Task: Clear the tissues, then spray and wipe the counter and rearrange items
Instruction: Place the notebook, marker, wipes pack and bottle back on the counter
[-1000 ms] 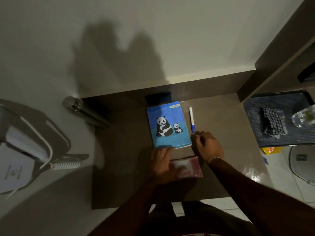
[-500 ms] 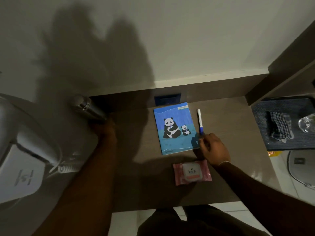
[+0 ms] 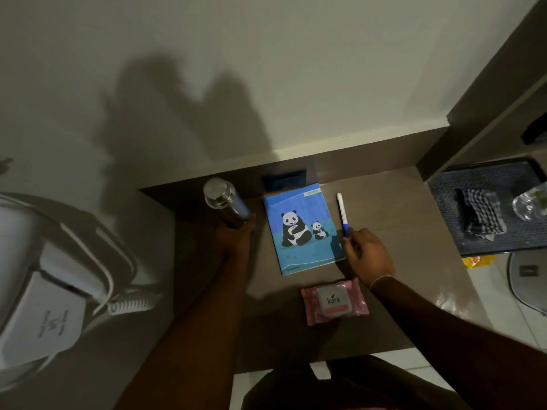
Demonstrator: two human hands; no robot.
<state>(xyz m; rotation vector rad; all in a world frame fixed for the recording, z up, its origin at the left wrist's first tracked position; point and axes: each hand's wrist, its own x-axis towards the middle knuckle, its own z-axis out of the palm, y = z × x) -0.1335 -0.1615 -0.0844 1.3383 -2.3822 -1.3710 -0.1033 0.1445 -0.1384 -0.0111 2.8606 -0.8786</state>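
Head view: a brown bench (image 3: 384, 329) fills the middle of the frame, its back edge against a low ledge under the pale wall, its left edge running down from the upper middle, its front edge near the bottom centre with white floor tiles below.

The left hand (image 3: 235, 238) sits left of centre, its fingers wrapped round the lower part of a steel flask (image 3: 225, 204), which stands near the bench's back left corner, just beside the left edge. Right of it, close but apart, lies a blue panda notebook (image 3: 302, 229), its top edge almost at the ledge. A pen (image 3: 342, 213) lies parallel to the notebook's right edge, just beside it. The right hand (image 3: 368, 255) rests at the notebook's lower right corner, its fingers curled narrow with the tips at the pen's blue lower end; whether they pinch it I cannot tell. Below the notebook, a pink wipes pack (image 3: 334, 301) lies flat, apart from both hands and short of the front edge.

Bare bench lies open right of the pen as far as the dark upright panel, and along the front on the left of the pack, partly under the left forearm.

At the right edge of the frame a dark tray (image 3: 444, 196) holds a checked cloth (image 3: 479, 213) and a clear bottle (image 3: 531, 202). A white appliance (image 3: 44, 306) fills the lower left.
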